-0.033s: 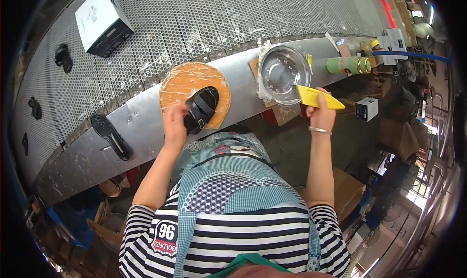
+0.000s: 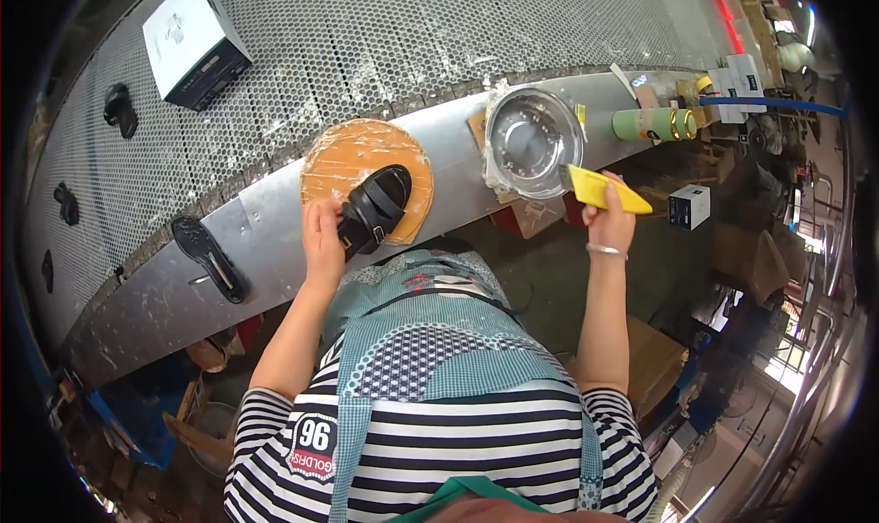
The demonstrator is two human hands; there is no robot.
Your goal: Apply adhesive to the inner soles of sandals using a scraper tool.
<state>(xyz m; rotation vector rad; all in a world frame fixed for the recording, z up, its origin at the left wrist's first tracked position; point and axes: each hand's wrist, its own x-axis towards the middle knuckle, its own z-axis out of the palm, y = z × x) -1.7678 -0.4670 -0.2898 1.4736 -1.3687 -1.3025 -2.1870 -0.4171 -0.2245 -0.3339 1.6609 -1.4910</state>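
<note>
A black strappy sandal [image 2: 383, 198] with buckles rests on a round orange-brown board [image 2: 322, 147] streaked with pale residue. My left hand [image 2: 322, 248] is at the sandal's left side, fingers closed against its edge. In my right hand [image 2: 611, 224] is a flat yellow brush [image 2: 595, 189], its dark tip pointing up and left. That tip is by the right rim of a clear round bowl [image 2: 538, 136], whose outside is crusted with white residue. A black shoe sole [image 2: 209, 257] lies on the metal ledge left of the board.
Beyond the metal ledge [image 2: 449, 193] runs a honeycomb-patterned conveyor surface [image 2: 385, 38]. It carries a white-and-black box [image 2: 192, 42] and several dark shoe parts [image 2: 120, 111]. Right of the bowl lies a green cylinder [image 2: 645, 124] with gold bands. A small box [image 2: 689, 206] and cartons stand lower right.
My left hand has shifted slightly down and left along the sandal, uncovering more of its side. My right hand has moved slightly right and down with the brush.
</note>
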